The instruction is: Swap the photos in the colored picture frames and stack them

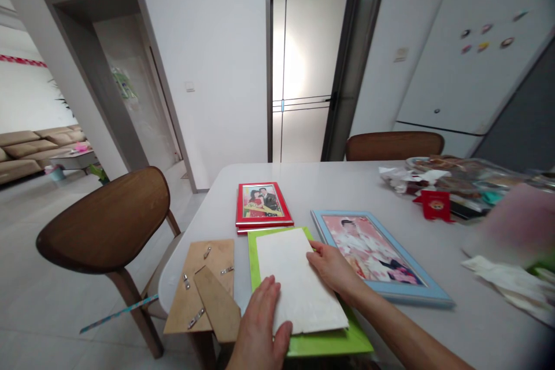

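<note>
A white sheet [299, 283] lies over a green picture frame [329, 347] at the near side of the table. My left hand [262, 324] rests at the sheet's left edge, fingers stretched out and thumb apart. At the sheet's right edge is my right hand [332, 266], its fingers curled along that side. Whether those fingers pinch the sheet is hard to make out. Left of the frame lies a brown backing board [182, 300] with metal clips and a fold-out stand [217, 300]. A blue picture frame [416, 295] with a photo lies to the right.
Red picture frames [264, 224] lie stacked farther back on the white table [329, 182]. Bags and crumpled paper [411, 179] crowd the right side, with a red packet [436, 206] among them. One chair [108, 219] stands at left, another [394, 144] behind the table.
</note>
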### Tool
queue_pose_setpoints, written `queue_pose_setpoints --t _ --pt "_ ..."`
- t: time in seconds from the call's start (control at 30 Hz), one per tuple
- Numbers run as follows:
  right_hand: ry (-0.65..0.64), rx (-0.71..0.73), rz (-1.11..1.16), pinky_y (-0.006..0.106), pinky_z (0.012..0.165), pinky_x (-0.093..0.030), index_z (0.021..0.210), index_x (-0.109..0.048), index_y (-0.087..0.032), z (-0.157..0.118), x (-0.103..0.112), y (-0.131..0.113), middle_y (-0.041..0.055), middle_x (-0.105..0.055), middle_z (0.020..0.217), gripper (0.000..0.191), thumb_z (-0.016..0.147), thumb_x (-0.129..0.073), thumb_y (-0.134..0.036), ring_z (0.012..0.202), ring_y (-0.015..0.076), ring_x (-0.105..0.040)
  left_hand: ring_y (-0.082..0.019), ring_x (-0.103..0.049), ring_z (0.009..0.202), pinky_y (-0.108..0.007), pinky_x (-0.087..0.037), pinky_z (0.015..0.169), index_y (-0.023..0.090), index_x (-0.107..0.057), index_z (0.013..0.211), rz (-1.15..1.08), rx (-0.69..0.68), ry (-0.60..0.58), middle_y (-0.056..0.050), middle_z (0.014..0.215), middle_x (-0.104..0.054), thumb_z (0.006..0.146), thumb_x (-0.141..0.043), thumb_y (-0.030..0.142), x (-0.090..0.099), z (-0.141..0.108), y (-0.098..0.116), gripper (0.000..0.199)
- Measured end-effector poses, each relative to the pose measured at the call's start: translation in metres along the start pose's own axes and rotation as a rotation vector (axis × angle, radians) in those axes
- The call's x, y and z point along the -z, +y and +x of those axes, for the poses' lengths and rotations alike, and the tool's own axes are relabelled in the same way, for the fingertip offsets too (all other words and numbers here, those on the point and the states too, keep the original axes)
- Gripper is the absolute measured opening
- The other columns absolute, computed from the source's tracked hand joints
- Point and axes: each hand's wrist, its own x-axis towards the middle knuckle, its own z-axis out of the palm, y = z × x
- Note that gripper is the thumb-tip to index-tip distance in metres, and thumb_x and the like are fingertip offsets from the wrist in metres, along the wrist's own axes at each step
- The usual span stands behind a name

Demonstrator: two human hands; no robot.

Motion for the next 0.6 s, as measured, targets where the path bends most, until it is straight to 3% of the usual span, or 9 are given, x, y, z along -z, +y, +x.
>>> queue_pose_setpoints --t 0.13,0.33,0.47,0.6 --pt "0.071 0.123 -0.445 0.024 0.067 -0.041 0.094 -0.057 -0.013 0.000 0.003 -0.003 0.0099 -0.064 0.091 0.032 0.073 -0.034 -0.020 0.080 0.0183 -0.059 -0.026 -0.040 0.115 -0.048 -0.035 0.093 0.006 -0.045 0.115 0.159 -0.020 -0.078 -0.018 0.122 -0.045 0.071 -0.042 0.012 0.000 0.003 0.004 0.045" --pt "0.106 0.066 -0.641 0.033 0.063 -0.038 0.085 -0.059 -0.012 -0.006 0.003 -0.002 0.0167 -0.063 0.083 0.028 0.072 -0.042 -0.029 0.077 0.0272 -0.058 -0.024 -0.044 0.111 -0.047 -0.035 0.093 0.008 -0.046 0.115 0.199 -0.048 -0.106 -0.016 0.119 -0.050 0.071 -0.042 0.013 0.003 0.005 0.008 0.044" --pt "0.125 0.074 -0.690 0.032 0.064 -0.038 0.094 -0.057 -0.012 -0.008 0.000 -0.002 0.0145 -0.061 0.088 0.031 0.074 -0.040 -0.030 0.079 0.0249 -0.057 -0.023 -0.038 0.116 -0.044 -0.035 0.093 0.010 -0.037 0.121 0.210 -0.068 -0.044 -0.016 0.125 -0.042 0.068 -0.045 0.013 0.032 -0.012 -0.008 0.054" --pt "0.040 0.265 -0.556 0.028 0.072 -0.037 0.108 -0.051 -0.014 -0.022 -0.023 -0.023 0.0110 -0.056 0.097 0.036 0.076 -0.039 -0.028 0.083 0.0188 -0.053 -0.027 -0.030 0.121 -0.050 -0.030 0.095 0.016 -0.034 0.124 0.378 0.086 -0.031 -0.013 0.131 -0.035 0.061 -0.050 0.012 0.072 -0.042 -0.052 0.065"
